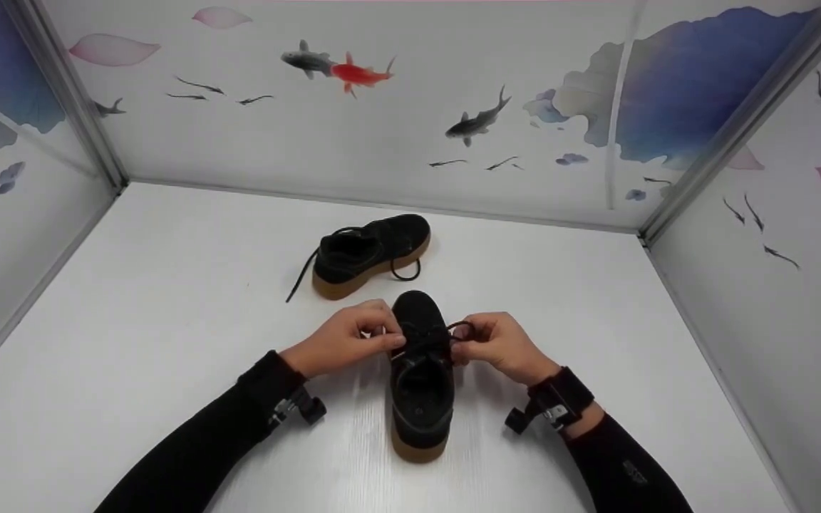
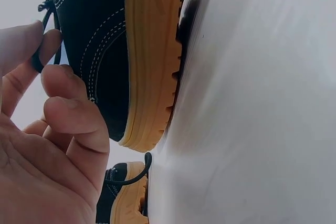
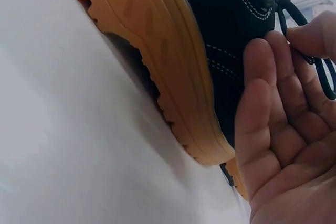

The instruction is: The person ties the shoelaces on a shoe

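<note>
The right hand [image 3: 289, 129] pinches a black lace [image 3: 295, 12] between thumb and fingers, a loop of it hanging past them; the lower fingers lie alongside a dark shoe [image 3: 220, 24] with white double stitching; its orange-tan sole [image 3: 163, 45], toothed underneath, stands on the white worktop [image 3: 79, 129]; beyond it, a second tan sole [image 3: 238, 178] shows, partly hidden by the hand.

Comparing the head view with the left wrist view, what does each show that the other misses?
Head view only: the right hand, the red fish on the back wall, and the foot opening of the near sneaker.

Left wrist view only: the palm of the left hand and the notched tread under the near sneaker's tan sole.

Both: the left hand, near sneaker, its black lace, the second sneaker, and white tabletop.
</note>
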A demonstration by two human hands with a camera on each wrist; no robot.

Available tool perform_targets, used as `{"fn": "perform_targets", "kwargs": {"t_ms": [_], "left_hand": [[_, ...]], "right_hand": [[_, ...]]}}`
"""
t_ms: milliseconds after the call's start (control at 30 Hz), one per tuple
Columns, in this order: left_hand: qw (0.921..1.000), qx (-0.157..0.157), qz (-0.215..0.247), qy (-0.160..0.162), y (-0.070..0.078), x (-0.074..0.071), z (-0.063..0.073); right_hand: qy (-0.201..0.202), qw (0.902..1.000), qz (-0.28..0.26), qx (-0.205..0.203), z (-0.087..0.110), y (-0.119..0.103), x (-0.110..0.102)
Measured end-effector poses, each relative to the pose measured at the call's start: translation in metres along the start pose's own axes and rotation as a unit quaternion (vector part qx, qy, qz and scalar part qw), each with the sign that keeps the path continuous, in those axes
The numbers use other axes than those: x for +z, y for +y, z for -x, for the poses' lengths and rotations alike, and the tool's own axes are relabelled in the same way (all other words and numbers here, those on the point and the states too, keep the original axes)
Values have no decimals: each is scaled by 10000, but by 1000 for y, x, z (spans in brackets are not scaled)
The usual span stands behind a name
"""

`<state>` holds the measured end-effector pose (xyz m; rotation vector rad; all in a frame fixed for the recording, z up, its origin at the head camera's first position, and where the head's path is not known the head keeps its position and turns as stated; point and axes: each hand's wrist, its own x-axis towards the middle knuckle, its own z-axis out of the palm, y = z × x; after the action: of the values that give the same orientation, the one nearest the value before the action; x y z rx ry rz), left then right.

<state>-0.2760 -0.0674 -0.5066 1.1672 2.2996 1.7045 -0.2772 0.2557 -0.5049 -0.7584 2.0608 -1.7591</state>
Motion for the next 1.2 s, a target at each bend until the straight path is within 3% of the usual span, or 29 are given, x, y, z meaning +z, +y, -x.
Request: {"fn": "perform_targets", "kwargs": {"t_ms": [467, 800, 1067, 1200], "left_hand": [[9998, -64, -109, -119, -2, -3, 0], [9992, -238, -294, -124, 4, 2, 1], [9997, 15, -218, -61, 6, 6, 0], [9998, 51, -192, -82, 4, 5, 0]], "right_hand": [[-223, 9958, 890, -67, -2, 1, -9], [-528, 9975, 372, -276, 0, 5, -12], [-293, 9987, 333, -270, -2, 6, -8], [-386, 9981, 399, -252, -2, 9, -9]]}}
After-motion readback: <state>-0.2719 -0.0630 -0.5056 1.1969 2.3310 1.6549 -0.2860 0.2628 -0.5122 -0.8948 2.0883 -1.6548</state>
